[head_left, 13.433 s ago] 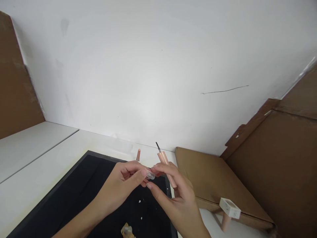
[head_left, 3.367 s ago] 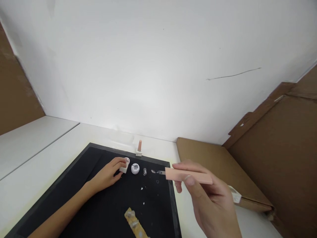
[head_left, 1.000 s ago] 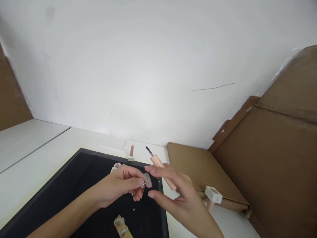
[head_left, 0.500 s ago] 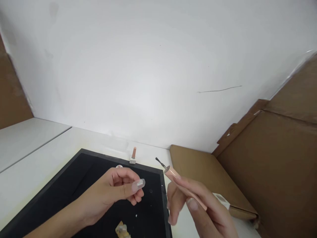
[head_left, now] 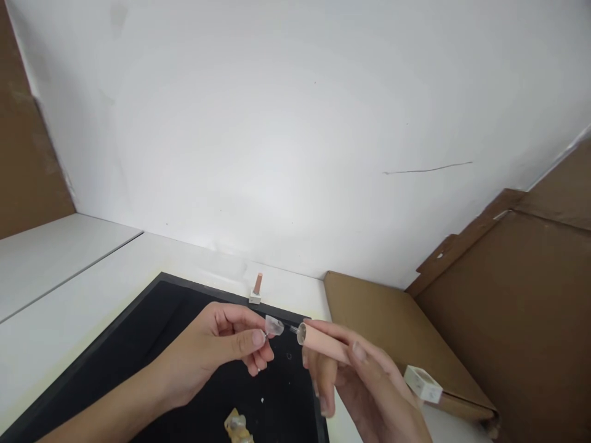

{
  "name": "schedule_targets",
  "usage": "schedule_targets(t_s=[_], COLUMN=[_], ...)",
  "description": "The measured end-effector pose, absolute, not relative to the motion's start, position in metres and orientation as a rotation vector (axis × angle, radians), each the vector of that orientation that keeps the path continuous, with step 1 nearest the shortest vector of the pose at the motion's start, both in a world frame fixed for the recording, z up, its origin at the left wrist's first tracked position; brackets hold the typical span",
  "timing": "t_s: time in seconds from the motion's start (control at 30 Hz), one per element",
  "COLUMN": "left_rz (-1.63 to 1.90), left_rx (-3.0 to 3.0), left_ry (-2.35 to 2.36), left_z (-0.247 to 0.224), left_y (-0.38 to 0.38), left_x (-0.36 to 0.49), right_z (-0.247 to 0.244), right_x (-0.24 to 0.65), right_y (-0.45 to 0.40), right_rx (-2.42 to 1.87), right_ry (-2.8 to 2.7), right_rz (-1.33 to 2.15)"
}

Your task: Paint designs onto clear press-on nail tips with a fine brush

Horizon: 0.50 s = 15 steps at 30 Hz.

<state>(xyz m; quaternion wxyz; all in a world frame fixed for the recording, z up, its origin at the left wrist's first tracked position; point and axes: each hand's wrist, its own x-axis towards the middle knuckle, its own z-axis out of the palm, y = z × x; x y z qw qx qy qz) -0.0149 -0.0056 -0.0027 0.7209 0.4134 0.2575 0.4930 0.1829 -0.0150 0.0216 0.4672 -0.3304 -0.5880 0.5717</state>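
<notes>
Thumb and forefinger of my left hand (head_left: 231,344) pinch a small clear nail-shaped tip (head_left: 274,326), which points to the right. My right hand (head_left: 369,375) is wrapped round a pink cylindrical cap (head_left: 325,343) with a thin brush (head_left: 292,329) at its open end. The brush end lies at or very near the clear tip; whether they touch is hard to tell. A small white block holding a short pink-topped piece (head_left: 257,289) stands at the far edge of the black mat (head_left: 184,307).
Yellowish, clear lumpy pieces (head_left: 239,427) lie on the mat near the bottom edge. A hollow white block (head_left: 423,384) sits at the right, beside a flat cardboard box (head_left: 378,314). Brown cardboard panels (head_left: 521,295) flank a white wall.
My right hand has turned the cap more level and brought its brush up to the clear tip. The tip in my left hand is now turned differently. The view has shifted slightly.
</notes>
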Motion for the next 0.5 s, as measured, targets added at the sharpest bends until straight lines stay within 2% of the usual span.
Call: schedule_targets(t_s=[0.17, 0.5], left_rz=[1.084, 1.09], left_rx=[0.909, 0.921], left_ry=[0.569, 0.556], left_z=[-0.001, -0.002], left_y=[-0.008, -0.008], left_x=[-0.017, -0.015], right_z=[0.014, 0.011], right_x=[0.185, 0.189], right_y=[-0.013, -0.018], right_rx=[-0.864, -0.887], right_ry=[-1.538, -1.771], right_rz=[1.24, 0.528])
